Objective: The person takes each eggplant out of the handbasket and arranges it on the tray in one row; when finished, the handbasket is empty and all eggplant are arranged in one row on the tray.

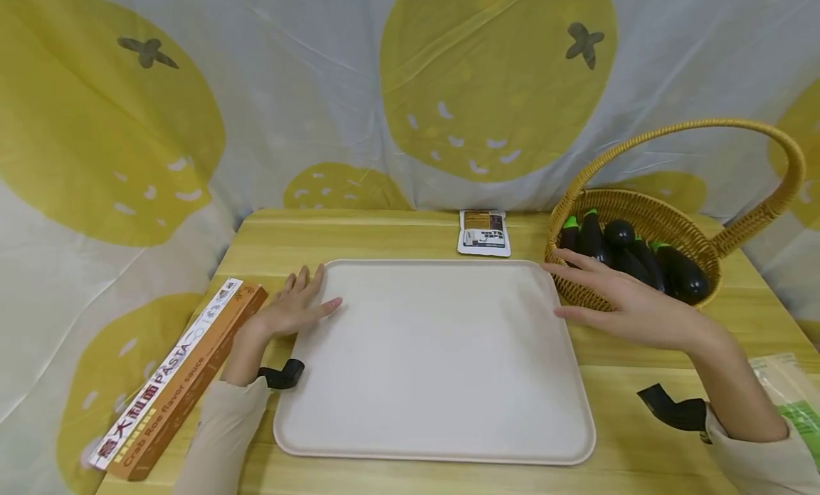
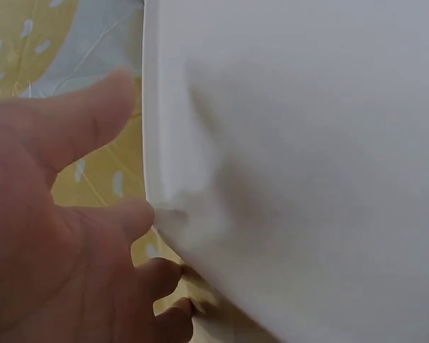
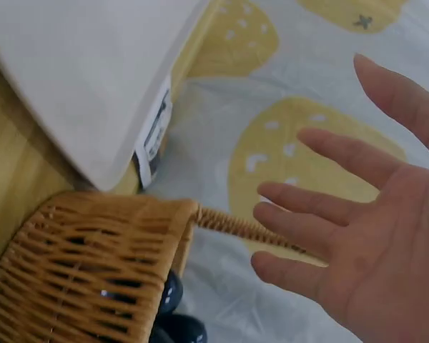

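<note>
A white rectangular tray (image 1: 442, 360) lies on the wooden table in the head view. At its far left corner is my left hand (image 1: 291, 311), fingers spread, fingertips right at the rim; the left wrist view shows the same hand (image 2: 71, 207) beside the tray's edge (image 2: 151, 107). My right hand (image 1: 621, 299) is at the tray's far right side, fingers extended and holding nothing. It overlaps the front of a wicker basket (image 1: 640, 203) of eggplants (image 1: 685, 274). In the right wrist view, that palm (image 3: 386, 243) faces the camera with its fingers apart.
A long pasta box (image 1: 186, 381) lies at the left of the table. Behind the tray is a small packet (image 1: 484, 233). The basket's tall handle (image 1: 692, 124) arches up at the right. A clear and green plastic bag (image 1: 794, 402) sits at the right edge.
</note>
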